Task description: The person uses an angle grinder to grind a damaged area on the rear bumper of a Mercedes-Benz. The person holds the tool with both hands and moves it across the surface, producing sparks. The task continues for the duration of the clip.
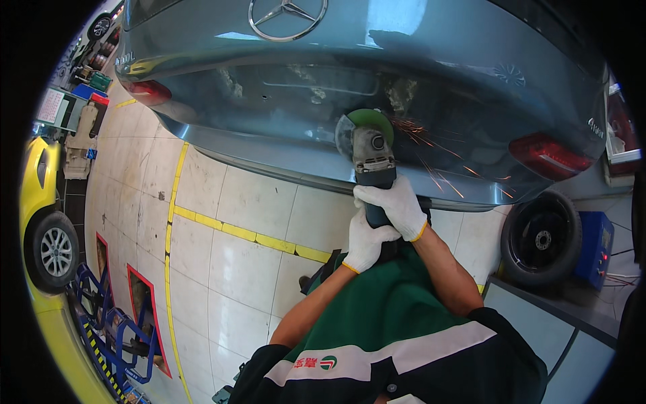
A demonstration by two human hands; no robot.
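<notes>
In the head view, an angle grinder (374, 158) is held up to the rear of a blue-grey car (457, 114). Its green disc (377, 118) sits at the bodywork below the trunk lid's recess, and orange sparks (431, 138) fly off to the right. My right hand (398, 204), in a white glove, wraps round the grinder's body just behind its head. Lower on the handle, my left hand (367, 241) is closed, also gloved in white. Scraped, bare patches (402, 93) show in the paint near the disc. The fingers partly hide the handle.
Red tail lights (553, 156) flank the work area. At right stand a wheel (542, 237), a blue machine (595, 249) and a grey cabinet (531, 323). Yellow floor lines (235, 229) cross the tiles. A yellow car (42, 182) and a blue metal frame (124, 337) are at left.
</notes>
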